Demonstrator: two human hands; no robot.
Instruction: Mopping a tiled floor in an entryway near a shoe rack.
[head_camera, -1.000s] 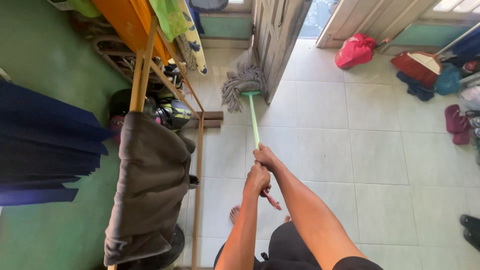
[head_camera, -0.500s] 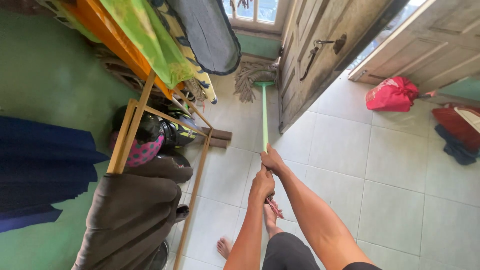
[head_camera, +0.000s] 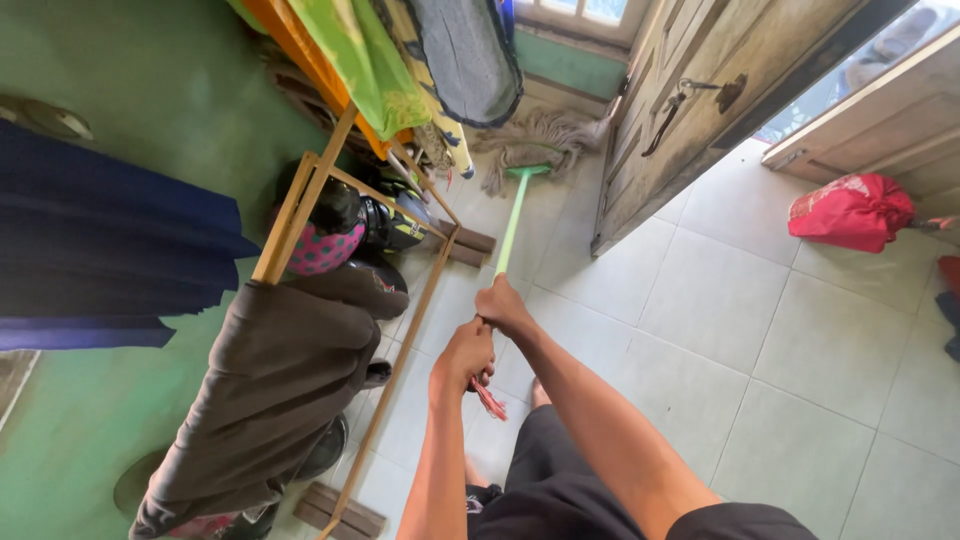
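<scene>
mop (head_camera: 512, 212) handle gripped by right hand (head_camera: 503, 306) and left hand (head_camera: 465, 355), fingers seemingly wrapped shut.

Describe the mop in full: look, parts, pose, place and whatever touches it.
The mop has a thin light-green handle, plastic by its look, a green crosspiece, and a head of tangled grey-beige strings spread on the pale floor tiles in the corner behind the open wooden door. It slants away from the person. The right hand grips the handle, the left hand just behind; a red tassel hangs at the near end.
</scene>
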